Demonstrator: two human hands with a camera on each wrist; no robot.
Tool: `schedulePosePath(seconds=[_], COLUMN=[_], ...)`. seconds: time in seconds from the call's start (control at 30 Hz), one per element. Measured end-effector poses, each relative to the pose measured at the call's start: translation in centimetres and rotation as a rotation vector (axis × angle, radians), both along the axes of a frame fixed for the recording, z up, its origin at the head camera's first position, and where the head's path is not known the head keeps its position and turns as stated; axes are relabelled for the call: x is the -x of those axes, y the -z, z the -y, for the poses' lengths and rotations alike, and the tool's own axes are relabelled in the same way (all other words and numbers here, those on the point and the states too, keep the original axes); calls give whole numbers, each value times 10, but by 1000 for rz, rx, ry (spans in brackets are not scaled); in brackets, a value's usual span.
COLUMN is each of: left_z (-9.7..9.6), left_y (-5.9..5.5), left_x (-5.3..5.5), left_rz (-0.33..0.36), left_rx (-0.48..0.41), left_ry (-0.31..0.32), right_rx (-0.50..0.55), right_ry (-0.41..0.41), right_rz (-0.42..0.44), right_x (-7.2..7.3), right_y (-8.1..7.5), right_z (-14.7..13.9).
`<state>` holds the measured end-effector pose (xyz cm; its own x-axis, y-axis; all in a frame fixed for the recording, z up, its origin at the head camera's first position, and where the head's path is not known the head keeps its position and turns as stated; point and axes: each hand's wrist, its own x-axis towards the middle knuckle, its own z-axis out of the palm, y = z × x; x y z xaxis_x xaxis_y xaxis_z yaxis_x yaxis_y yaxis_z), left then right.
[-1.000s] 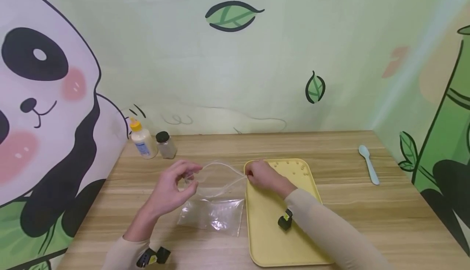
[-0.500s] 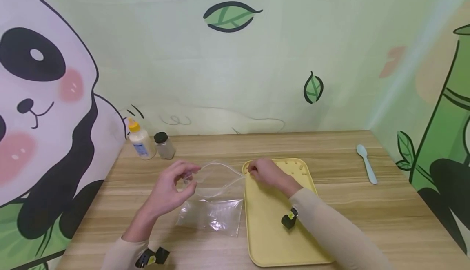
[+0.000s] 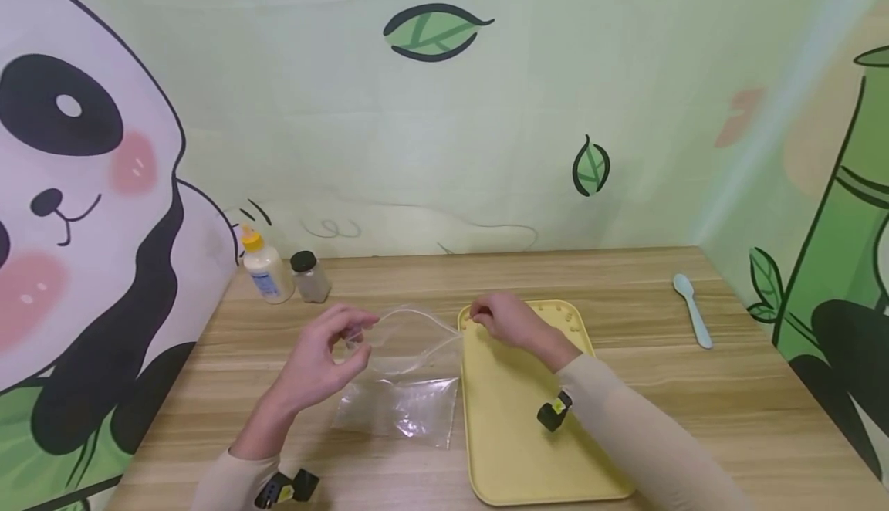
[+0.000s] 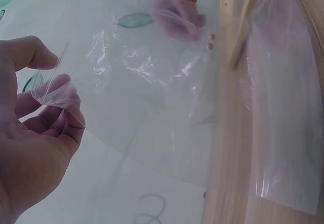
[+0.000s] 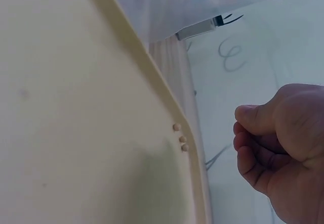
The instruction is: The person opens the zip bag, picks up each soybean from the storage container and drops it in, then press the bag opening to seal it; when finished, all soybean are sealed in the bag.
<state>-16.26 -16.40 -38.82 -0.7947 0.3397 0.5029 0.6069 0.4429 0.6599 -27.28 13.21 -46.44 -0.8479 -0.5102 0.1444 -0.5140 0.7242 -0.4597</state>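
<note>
A clear zip bag lies with its mouth spread wide in the middle of the table. My left hand holds the bag's left rim, the thin film bunched over the curled fingers in the left wrist view. My right hand is over the back left corner of the yellow tray, apart from the bag. In the right wrist view its thumb meets the curled fingers, with nothing showing between them. Small tan beads lie along the tray's back edge. Two beads overlap the bag film in the left wrist view.
A white bottle with a yellow cap and a small black-lidded jar stand at the back left of the wooden table. A pale blue spoon lies at the right. A painted backdrop rises behind.
My right hand has let go of the bag's right corner and moved slightly right, above the tray's back corner. The left hand keeps its hold on the bag.
</note>
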Motion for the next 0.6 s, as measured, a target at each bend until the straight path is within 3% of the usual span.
schedulePosePath(seconds=[0.6], left_z=[-1], left_y=[-1], left_x=[0], left_rz=[-2], left_rx=[12], left_ry=[-6], right_rx=[137], right_ry=[-63], right_rz=[-155], right_x=[-15], right_y=[-44], right_z=[3])
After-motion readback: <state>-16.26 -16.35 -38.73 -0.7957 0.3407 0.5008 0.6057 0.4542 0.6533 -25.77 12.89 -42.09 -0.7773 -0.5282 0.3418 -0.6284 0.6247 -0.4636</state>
